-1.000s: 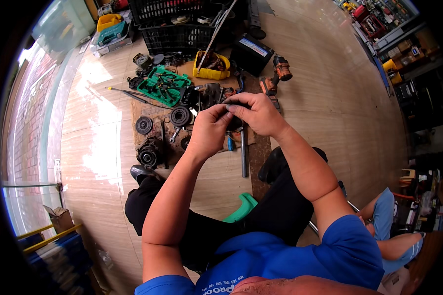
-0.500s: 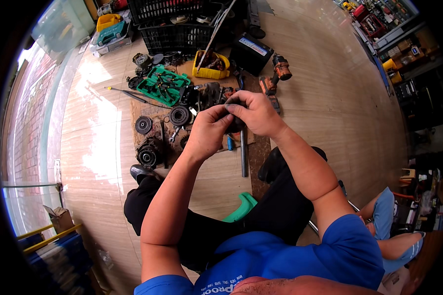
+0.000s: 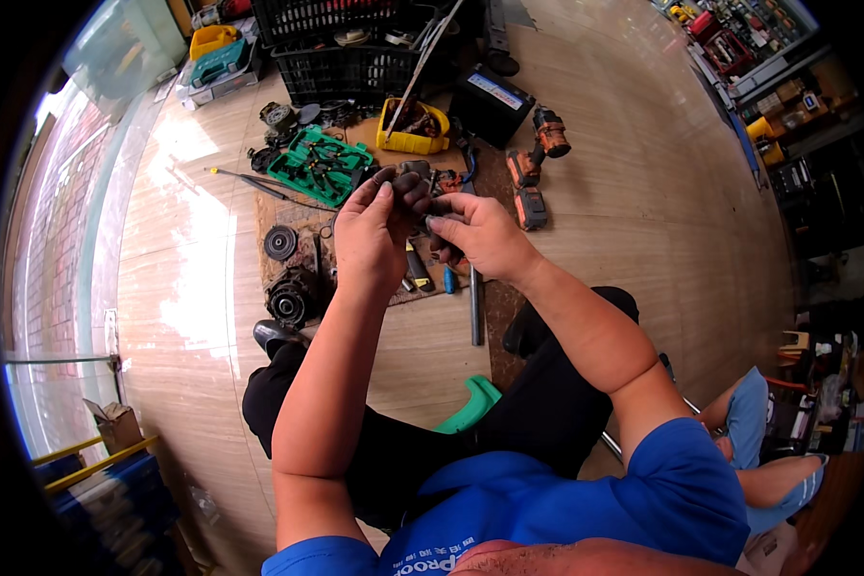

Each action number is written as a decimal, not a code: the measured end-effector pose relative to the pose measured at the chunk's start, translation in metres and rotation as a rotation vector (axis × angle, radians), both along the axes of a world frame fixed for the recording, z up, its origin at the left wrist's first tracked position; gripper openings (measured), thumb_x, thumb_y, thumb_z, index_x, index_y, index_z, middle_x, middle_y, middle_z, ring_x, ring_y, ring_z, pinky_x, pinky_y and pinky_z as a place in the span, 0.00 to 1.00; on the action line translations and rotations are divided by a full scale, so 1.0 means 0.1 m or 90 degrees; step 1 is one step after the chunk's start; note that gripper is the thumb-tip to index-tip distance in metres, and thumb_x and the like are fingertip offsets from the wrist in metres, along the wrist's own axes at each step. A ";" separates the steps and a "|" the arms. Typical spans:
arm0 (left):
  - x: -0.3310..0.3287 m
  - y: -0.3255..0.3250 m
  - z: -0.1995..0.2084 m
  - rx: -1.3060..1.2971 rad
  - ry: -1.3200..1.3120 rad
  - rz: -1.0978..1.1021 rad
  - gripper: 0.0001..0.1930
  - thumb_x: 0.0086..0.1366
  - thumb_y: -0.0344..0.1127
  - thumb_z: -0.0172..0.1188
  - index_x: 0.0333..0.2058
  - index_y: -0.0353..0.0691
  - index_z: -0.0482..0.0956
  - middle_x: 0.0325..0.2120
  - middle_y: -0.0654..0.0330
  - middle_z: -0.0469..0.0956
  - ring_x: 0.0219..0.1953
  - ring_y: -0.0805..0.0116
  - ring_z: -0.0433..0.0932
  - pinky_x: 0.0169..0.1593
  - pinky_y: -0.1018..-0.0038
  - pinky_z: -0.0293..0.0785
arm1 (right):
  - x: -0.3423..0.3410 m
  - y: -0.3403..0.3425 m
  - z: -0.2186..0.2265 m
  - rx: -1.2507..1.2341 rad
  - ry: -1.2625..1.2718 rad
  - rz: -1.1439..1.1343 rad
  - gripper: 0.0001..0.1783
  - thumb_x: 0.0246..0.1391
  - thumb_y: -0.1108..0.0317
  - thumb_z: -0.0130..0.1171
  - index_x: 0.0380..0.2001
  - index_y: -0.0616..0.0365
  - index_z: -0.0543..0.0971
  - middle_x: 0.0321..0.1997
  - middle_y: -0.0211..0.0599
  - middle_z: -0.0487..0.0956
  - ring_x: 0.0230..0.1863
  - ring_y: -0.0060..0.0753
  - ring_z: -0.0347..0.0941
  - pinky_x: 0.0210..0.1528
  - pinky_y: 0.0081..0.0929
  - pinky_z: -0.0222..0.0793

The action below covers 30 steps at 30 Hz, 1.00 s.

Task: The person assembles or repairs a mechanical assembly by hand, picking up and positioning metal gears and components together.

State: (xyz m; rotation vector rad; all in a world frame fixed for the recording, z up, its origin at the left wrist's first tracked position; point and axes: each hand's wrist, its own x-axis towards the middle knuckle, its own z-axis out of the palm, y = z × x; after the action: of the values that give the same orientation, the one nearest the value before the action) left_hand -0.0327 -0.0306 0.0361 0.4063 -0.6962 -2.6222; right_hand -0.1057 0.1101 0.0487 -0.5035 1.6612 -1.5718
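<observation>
— Dark metal, greasy-looking: that is the part (image 3: 422, 197) both hands hold up over the mat (image 3: 288, 216). Which way does it run?

— Its long axis looks roughly level, left to right across the view, one end in each hand. It is small and mostly covered, so I cannot tell which end is which.

— And the hands?

— The left hand (image 3: 372, 235) has its fingers curled over the part's left end, thumb pressing in. The right hand (image 3: 480, 240) is closed on the other end from below, fingers folded around it. The two hands touch at the fingertips.

— What lies under them?

— A dark mat on the wooden floor (image 3: 624, 192), strewn with round motor parts (image 3: 288, 298) and a steel rod (image 3: 475, 307) just beside the right wrist. Beyond the left hand sits a green tool case (image 3: 317, 165), open and flat.

— Any boxes or labels?

— A yellow bin (image 3: 411, 130) behind the case, then a black box (image 3: 490, 104) with a pale rectangular label on top — tilted toward the right. Black crates (image 3: 341, 58) stand at the far edge. Two orange-and-black drills (image 3: 538, 158) lie to the right of the box. A cardboard box (image 3: 115, 422) sits low on the left.
</observation>
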 end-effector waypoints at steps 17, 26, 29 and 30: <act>0.03 -0.05 0.05 0.027 -0.017 0.004 0.13 0.70 0.31 0.45 0.50 0.30 0.66 0.45 0.45 0.75 0.47 0.50 0.76 0.52 0.59 0.75 | -0.02 -0.02 0.01 0.073 0.241 0.003 0.08 0.53 0.72 0.60 0.35 0.65 0.79 0.27 0.33 0.80 0.30 0.18 0.72 0.35 0.21 0.69; 0.09 -0.04 0.13 -0.083 0.031 -0.247 0.11 0.70 0.33 0.48 0.42 0.29 0.73 0.30 0.54 0.79 0.30 0.65 0.78 0.37 0.71 0.76 | -0.32 0.20 0.28 0.074 0.442 0.267 0.09 0.51 0.71 0.60 0.36 0.61 0.80 0.29 0.42 0.80 0.32 0.28 0.76 0.37 0.26 0.70; 0.13 0.04 0.26 -0.205 -0.028 -0.338 0.11 0.69 0.33 0.49 0.40 0.30 0.75 0.27 0.57 0.79 0.28 0.69 0.78 0.35 0.74 0.76 | -0.40 0.27 0.30 0.143 0.487 0.290 0.10 0.48 0.73 0.61 0.36 0.62 0.79 0.29 0.42 0.78 0.33 0.37 0.76 0.38 0.29 0.70; 0.13 0.05 0.25 -0.247 -0.052 -0.357 0.11 0.69 0.33 0.50 0.41 0.30 0.75 0.27 0.57 0.79 0.27 0.70 0.77 0.35 0.75 0.75 | -0.41 0.27 0.31 0.161 0.512 0.300 0.10 0.48 0.73 0.60 0.36 0.62 0.78 0.30 0.43 0.78 0.34 0.40 0.76 0.38 0.30 0.70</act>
State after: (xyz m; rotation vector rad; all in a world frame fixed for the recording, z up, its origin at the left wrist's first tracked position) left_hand -0.0196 -0.0259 0.0608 0.2233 -1.4968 -2.8746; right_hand -0.1467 0.1372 0.0798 -1.3976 2.0625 -0.8228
